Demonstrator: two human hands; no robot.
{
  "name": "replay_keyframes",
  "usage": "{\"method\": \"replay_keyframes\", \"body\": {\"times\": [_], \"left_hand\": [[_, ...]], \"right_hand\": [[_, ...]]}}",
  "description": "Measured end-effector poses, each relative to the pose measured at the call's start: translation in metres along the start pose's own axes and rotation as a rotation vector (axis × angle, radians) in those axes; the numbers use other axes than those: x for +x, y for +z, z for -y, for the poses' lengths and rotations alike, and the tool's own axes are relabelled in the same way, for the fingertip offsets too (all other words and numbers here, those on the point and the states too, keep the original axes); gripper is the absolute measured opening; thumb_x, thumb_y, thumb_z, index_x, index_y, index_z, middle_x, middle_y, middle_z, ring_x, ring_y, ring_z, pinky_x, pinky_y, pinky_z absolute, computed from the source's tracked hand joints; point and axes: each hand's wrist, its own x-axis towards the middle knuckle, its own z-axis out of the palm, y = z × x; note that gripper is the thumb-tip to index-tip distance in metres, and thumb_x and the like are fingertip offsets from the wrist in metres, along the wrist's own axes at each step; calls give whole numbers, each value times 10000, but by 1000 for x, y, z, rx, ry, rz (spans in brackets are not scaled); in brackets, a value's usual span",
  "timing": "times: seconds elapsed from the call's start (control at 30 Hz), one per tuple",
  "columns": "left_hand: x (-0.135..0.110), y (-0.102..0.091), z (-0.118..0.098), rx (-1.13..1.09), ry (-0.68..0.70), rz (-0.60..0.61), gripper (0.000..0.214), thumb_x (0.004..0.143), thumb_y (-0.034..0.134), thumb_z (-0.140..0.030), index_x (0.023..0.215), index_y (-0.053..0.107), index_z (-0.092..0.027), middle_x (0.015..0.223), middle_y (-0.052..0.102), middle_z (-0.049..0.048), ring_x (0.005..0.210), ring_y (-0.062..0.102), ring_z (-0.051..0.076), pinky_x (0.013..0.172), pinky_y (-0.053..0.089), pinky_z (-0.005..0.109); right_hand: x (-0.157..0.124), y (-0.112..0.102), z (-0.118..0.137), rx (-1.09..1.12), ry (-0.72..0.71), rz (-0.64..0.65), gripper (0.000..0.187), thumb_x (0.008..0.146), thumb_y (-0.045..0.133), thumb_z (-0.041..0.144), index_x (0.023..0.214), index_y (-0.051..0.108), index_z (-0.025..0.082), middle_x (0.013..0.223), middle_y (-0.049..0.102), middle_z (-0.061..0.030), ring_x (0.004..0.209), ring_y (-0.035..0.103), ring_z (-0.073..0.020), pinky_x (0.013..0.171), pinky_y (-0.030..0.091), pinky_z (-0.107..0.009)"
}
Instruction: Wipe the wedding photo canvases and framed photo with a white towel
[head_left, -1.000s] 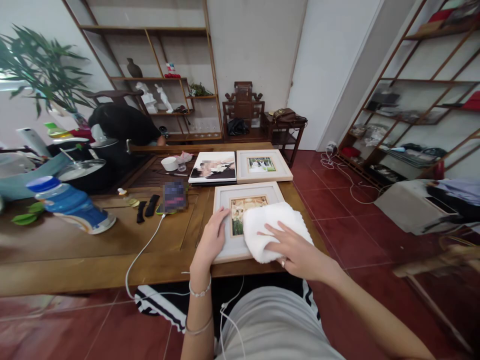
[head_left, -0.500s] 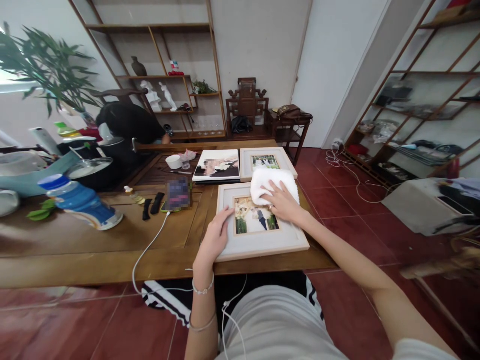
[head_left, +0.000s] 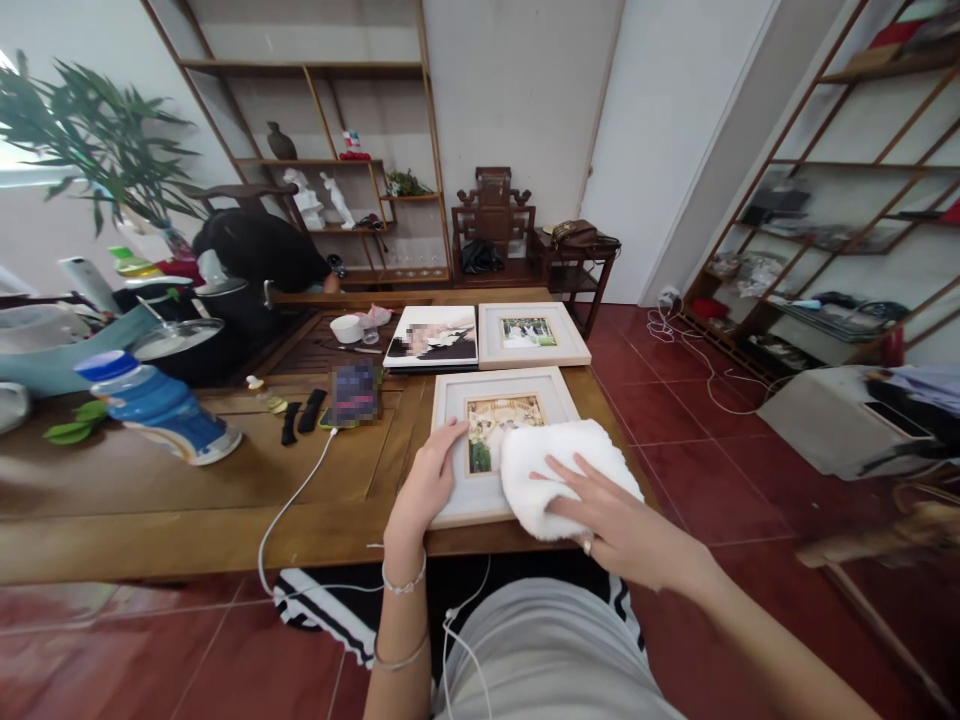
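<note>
A white-framed photo (head_left: 496, 392) lies flat at the near edge of the wooden table (head_left: 187, 490). My left hand (head_left: 425, 487) rests on the frame's left border, fingers laid flat, holding it still. My right hand (head_left: 609, 512) presses a folded white cloth (head_left: 559, 462) down on the frame's near right part, fingers spread over the cloth. The cloth covers the lower right of the picture.
Behind it lie another white frame (head_left: 531, 334) and a photo print (head_left: 433, 336). A phone (head_left: 354, 392) with a white cable, a blue bottle (head_left: 157, 408) on its side, a small bowl (head_left: 346, 327) and pots stand left. Shelves line both walls.
My right hand has pulled the cloth from the frame's far right corner back to its near right part. The left hand has stayed on the left border.
</note>
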Motion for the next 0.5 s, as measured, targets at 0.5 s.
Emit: {"method": "replay_keyframes", "body": {"times": [0.5], "left_hand": [[1,-2,-2,1,-29,-11,388,892,339,-132,1230,516,-201,1332,489,88,1239,444,198,1057,337,403]], "right_hand": [[90,-1,-75,-294,78,-171,466,734,461,60,1173,544,191,1392,405,-93,1347,171,-304,1061,99,-567]]}}
